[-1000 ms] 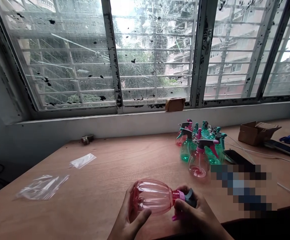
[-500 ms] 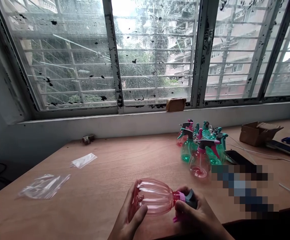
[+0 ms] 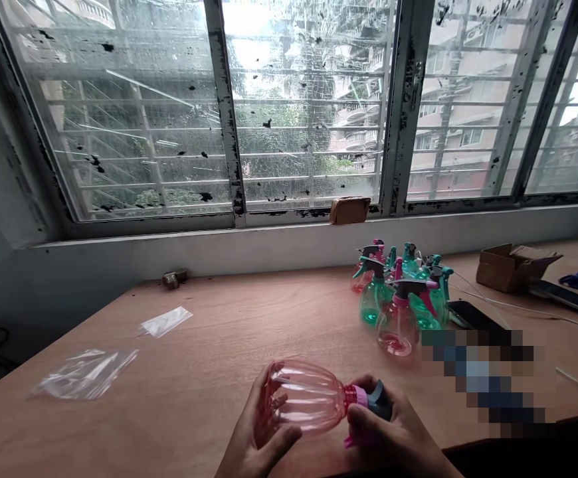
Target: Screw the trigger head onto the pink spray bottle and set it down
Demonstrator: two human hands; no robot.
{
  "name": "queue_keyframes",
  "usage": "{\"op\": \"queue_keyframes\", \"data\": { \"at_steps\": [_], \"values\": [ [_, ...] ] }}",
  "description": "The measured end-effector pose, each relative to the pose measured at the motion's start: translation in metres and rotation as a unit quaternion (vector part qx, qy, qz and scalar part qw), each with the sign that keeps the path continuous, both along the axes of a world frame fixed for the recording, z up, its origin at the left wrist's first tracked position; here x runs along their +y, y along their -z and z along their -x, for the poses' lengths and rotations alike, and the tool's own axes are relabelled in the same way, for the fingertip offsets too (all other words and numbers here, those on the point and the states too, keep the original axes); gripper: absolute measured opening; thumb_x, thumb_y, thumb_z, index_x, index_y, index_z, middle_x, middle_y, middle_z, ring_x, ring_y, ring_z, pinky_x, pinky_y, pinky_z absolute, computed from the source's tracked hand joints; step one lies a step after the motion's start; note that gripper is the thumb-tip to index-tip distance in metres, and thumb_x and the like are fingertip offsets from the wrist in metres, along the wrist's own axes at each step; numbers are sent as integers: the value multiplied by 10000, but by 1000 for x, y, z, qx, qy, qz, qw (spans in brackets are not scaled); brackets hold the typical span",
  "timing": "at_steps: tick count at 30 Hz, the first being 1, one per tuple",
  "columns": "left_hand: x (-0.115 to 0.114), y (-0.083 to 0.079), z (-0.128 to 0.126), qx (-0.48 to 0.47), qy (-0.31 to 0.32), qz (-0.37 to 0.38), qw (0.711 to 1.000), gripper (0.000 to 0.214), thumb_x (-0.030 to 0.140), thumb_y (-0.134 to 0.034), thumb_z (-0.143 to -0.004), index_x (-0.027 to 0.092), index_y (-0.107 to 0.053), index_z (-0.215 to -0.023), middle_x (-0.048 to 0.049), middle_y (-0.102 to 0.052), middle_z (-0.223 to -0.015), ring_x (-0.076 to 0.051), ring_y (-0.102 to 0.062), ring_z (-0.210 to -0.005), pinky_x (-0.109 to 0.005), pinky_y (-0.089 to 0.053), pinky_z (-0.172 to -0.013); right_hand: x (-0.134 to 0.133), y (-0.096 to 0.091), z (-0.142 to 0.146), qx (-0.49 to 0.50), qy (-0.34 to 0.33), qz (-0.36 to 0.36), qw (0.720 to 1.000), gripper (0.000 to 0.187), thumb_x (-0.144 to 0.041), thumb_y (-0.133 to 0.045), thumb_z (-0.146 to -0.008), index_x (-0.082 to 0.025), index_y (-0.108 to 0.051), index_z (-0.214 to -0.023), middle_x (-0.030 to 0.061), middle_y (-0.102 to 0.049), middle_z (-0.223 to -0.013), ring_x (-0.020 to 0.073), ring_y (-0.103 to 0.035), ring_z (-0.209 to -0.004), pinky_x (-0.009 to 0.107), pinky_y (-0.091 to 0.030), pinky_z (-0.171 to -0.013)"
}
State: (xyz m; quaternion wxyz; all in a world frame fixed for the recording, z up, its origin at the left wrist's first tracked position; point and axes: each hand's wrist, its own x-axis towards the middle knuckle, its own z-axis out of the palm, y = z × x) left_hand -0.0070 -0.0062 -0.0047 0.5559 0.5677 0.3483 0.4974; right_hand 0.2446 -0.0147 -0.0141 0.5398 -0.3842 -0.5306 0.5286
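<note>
A clear pink spray bottle (image 3: 306, 397) lies sideways between my hands, low in the middle of the view. My left hand (image 3: 259, 438) is wrapped round its ribbed base, thumb on the near side. Closed over the dark and pink trigger head (image 3: 376, 403) at the bottle's neck is my right hand (image 3: 393, 438). Both hands hover just above the wooden table (image 3: 219, 345).
A cluster of several pink and teal spray bottles (image 3: 401, 295) stands to the right. Clear plastic bags (image 3: 84, 374) lie at the left. A cardboard box (image 3: 513, 265), cables and a dark flat device sit at the far right. A window runs behind the table.
The bottle has turned slightly in my hands and my left thumb has shifted along its base. Everything else stays where it was.
</note>
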Motion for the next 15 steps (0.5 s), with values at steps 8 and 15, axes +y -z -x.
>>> {"op": "queue_keyframes", "data": {
  "at_steps": [8,15],
  "values": [
    [-2,-1,-3,28,-12,-50,998,886,368,-836,-821,357,-370,-1574,-62,-419,-1647,-327,-394,-1497,-454,-239,-1264,0,1,1,16,4,-8,1000,398,-493,-835,-791,-167,-647,-921,-4,-713,-683,161,-714,-578,256,-567,-579],
    [-5,-12,-4,-12,-21,-7,1000,765,447,-798,-844,328,-472,-1526,-76,-479,-1610,-340,-408,-1488,-430,-357,-1215,-1,-1,1,2,-1,1,1000,419,-511,-831,-787,-173,-629,-928,12,-735,-669,175,-724,-586,253,-555,-564]
  ]
}}
